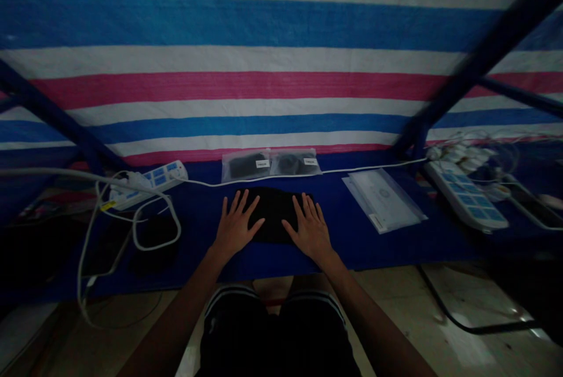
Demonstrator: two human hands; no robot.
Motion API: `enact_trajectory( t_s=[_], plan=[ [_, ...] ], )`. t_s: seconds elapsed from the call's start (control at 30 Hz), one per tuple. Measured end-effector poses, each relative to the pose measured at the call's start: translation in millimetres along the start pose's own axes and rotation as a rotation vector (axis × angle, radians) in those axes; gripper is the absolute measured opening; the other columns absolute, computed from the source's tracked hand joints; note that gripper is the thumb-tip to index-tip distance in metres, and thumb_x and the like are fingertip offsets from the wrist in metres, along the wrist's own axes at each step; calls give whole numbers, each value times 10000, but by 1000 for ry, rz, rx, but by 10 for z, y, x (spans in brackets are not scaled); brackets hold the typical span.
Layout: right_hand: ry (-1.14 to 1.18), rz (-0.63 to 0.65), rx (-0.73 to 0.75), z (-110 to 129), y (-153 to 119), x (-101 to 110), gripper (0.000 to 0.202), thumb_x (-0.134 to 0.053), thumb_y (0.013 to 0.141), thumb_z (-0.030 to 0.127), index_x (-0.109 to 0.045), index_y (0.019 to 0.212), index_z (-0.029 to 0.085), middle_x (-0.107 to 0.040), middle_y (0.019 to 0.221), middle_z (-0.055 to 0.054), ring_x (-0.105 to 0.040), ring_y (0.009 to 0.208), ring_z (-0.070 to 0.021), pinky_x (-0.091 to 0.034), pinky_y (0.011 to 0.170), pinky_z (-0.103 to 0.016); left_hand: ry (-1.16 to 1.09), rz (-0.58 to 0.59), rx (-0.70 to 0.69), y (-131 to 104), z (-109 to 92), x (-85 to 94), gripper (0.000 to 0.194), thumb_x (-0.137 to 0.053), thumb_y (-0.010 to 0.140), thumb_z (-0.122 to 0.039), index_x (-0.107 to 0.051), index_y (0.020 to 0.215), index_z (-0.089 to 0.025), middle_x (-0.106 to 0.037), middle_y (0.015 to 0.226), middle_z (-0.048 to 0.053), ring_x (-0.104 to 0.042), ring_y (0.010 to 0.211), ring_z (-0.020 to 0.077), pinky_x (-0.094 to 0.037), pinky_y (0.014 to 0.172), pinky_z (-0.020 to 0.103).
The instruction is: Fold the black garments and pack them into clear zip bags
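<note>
A black cloth-like item (273,216) lies flat on the blue tabletop (264,261), in front of me. My left hand (235,226) rests on its left side with fingers spread. On its right side lies my right hand (310,229), palm down, fingers also apart. Just behind the item are two clear bags with dark contents and white labels, one on the left (244,167) and one on the right (294,164). Flat translucent packets (382,198) lie to the right of my right hand.
A power strip (152,183) with looping white cables and a phone (108,248) are at the left. Another power strip (470,198) with plugs sits at the right, beside a phone (534,206). A white cable (211,184) crosses behind the bags. Striped sheeting (264,84) hangs behind.
</note>
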State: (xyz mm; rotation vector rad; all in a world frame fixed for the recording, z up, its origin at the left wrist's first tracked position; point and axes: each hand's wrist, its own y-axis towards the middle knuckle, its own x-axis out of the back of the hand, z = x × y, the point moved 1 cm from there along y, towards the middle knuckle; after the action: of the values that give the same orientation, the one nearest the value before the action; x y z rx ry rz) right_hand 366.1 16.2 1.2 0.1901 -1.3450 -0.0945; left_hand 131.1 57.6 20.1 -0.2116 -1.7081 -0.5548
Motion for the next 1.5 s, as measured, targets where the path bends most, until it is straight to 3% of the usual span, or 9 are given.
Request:
enact_trajectory(
  t_s=[0.13,0.27,0.37,0.6,0.83,1.0,1.2,1.37,1.5],
  plan=[
    [-20,-15,-26,62,-44,21,776,-478,1047,563,-324,1652,102,-249,1720,-236,-265,1596,-351,-226,1285,-515,-62,-62,-24,-130,-376,147,584,-582,1010,-295,-468,1581,-246,-276,1732,141,-215,1614,372,-256,1281,620],
    [-59,-13,-56,107,-90,96,735,-486,1045,512,-352,1641,104,-300,1701,-243,-320,1563,-379,-288,1242,-529,-189,21,-54,-366,-811,113,580,-596,999,-297,-471,1562,-246,-380,1684,137,-350,1558,353,-382,1232,578],
    [-82,5,-63,123,-147,205,751,-540,1010,530,-398,1621,117,-379,1660,-242,-379,1514,-391,-355,1185,-525,-229,45,-49,-482,-909,59,580,-608,994,-322,-459,1546,-222,-366,1691,141,-316,1578,347,-331,1258,611],
    [-41,33,-98,82,-367,479,648,-618,944,593,-636,1437,172,-666,1295,-203,-606,1163,-389,-478,964,-534,-240,83,-124,-483,-652,166,427,-625,981,-442,-600,1301,-160,-431,1658,133,-228,1610,367,-223,1300,654],
    [126,42,-81,9,-586,468,458,-556,1000,535,-770,1224,197,-768,1153,-166,-700,1081,-348,-529,967,-516,-224,43,-108,-563,-550,239,330,-565,1023,-392,-617,1256,-164,-337,1709,135,-179,1624,364,-258,1292,641],
    [232,151,-31,-5,-622,523,398,-585,1000,479,-789,1194,197,-796,1122,-135,-742,1056,-317,-562,978,-476,-278,84,-109,-757,-496,243,545,-586,1015,-401,-489,1500,-173,-172,1761,143,-150,1629,364,-295,1282,612],
    [284,129,1,-15,-581,601,312,-622,976,439,-784,1158,244,-764,1066,-110,-734,996,-285,-588,937,-458,-301,205,-259,-864,-390,190,1036,-690,878,-684,-219,1677,-224,-160,1763,148,-164,1620,399,-228,1288,647],
    [391,23,187,-125,-571,499,476,-593,982,386,-620,1434,238,-611,1469,-132,-576,1358,-308,-485,1142,-526,-317,245,-252,-853,-346,175,970,-777,813,-323,-294,1650,-254,-185,1763,109,-160,1631,346,-197,1310,615],
    [347,73,354,-200,-601,403,602,-604,967,381,-518,1537,208,-458,1642,-128,-413,1525,-315,-373,1233,-574,-334,265,-277,-870,-332,190,1000,-727,726,-167,-328,1636,-274,-200,1762,87,-182,1628,332,-165,1316,626]
  ],
)
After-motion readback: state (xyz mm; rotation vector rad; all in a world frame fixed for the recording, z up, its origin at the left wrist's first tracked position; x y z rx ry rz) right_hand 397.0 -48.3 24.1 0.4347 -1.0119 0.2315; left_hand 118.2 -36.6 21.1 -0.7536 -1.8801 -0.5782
